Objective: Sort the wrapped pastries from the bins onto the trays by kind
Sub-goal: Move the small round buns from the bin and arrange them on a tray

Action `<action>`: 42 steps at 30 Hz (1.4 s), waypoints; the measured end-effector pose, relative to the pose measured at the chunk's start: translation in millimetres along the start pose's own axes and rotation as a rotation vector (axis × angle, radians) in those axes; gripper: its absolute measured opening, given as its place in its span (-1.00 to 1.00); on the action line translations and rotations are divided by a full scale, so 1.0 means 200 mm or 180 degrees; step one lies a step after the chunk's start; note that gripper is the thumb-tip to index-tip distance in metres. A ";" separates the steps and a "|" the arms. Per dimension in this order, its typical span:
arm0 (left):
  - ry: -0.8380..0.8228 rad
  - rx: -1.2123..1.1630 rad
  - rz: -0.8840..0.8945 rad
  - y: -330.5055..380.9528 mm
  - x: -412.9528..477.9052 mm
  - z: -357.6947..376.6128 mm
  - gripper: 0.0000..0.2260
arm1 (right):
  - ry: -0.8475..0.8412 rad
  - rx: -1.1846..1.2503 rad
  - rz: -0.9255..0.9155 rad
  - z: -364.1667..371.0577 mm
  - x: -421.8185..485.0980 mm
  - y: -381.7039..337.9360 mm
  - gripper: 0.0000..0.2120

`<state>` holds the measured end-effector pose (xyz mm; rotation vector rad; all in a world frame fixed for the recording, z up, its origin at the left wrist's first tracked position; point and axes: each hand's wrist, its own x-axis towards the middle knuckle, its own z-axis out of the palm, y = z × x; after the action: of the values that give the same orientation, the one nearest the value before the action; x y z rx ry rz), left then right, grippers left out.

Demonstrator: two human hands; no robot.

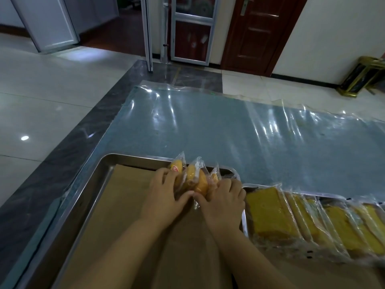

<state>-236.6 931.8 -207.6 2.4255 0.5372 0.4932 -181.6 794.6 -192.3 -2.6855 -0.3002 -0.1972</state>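
Both hands are clamping one bunch of round pastries between them. The left hand is curling its fingers over the bunch's left end, and the right hand is curling over its right end. The two thumbs are almost meeting on the near side.

Four yellow rounds, each in its own clear wrapper, seem to be showing between the hands, though the overlap is making the count unsure. They are standing on edge, packed face to face. Their row is running left to right along the far rim, and the crimped wrapper ends are pointing up and away from the person. The bunch is sitting in the far right corner of the left tray, a steel pan lined with brown paper.

Just beside it, the right tray is carrying oblong cake slices in clear wrappers. At least five are overlapping in one row, with their long axes running far to near.

Both trays are resting on a table under a clear plastic sheet. Two dark doors are standing beyond the pale tiled floor.
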 end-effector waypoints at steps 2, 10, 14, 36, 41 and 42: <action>-0.0204 -0.0076 0.0141 -0.01 -0.03 0.01 -0.47 | -0.0219 -0.0019 0.0134 0.01 0.03 0.00 -0.35; -0.0519 0.0097 0.0158 -0.02 -0.09 -0.13 -0.45 | -0.1008 0.0330 -0.0071 -0.14 -0.02 0.10 -0.25; -0.0514 0.0047 0.0015 0.04 -0.16 -0.26 -0.53 | -0.0926 0.0366 -0.0339 -0.34 -0.07 0.13 -0.38; -0.1796 0.0280 0.1134 1.11 -1.13 -0.39 -0.75 | -0.1068 -0.0521 -0.0633 -1.48 -0.83 1.10 -0.57; -0.1459 0.0019 0.0912 1.54 -1.49 -0.19 -0.80 | -0.1224 -0.0702 -0.0959 -1.81 -0.98 1.51 -0.60; -0.1422 0.0013 0.0923 1.62 -1.56 -0.14 -0.81 | -0.1217 -0.0666 -0.0967 -1.87 -1.02 1.58 -0.59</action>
<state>-429.9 555.5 -51.8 2.5202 -0.0037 0.0531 -336.5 317.6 -19.2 -2.8592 -0.8485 0.2128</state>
